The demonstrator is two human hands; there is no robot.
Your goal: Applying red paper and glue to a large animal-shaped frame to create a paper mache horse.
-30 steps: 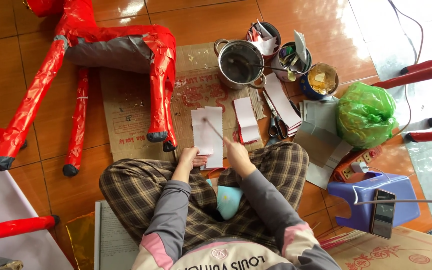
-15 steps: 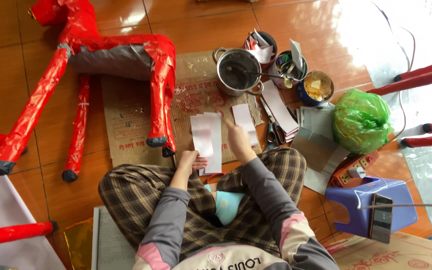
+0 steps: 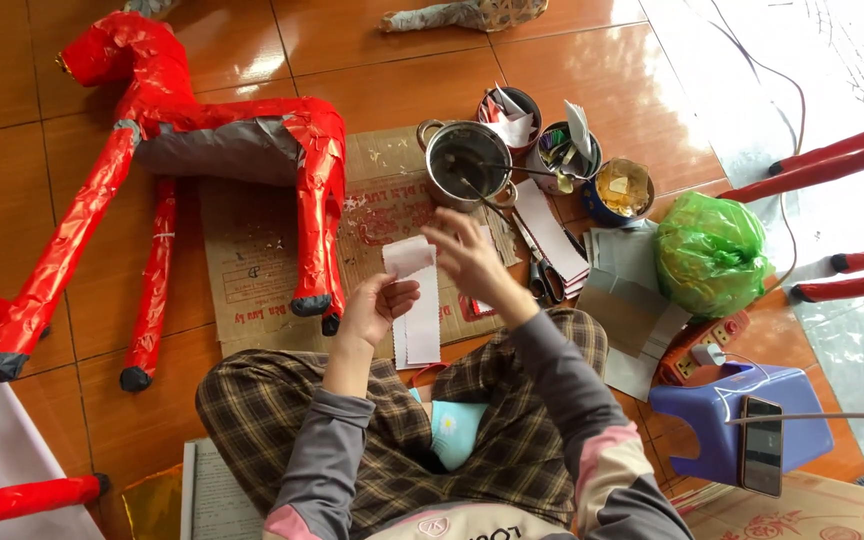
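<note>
Fingers of left hand [image 3: 377, 305] pinch paper strip [image 3: 414, 300] above tiled floor [image 3: 52, 100].

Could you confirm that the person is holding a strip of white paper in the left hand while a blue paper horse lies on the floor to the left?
Not quite: the paper horse is red with a grey belly, not blue, as the head view shows. The rest holds: the left hand holds the strip of white paper, and the horse lies on the floor to the left.

Grey long sleeves with pink bands, brown plaid trousers, bare hands.
</note>
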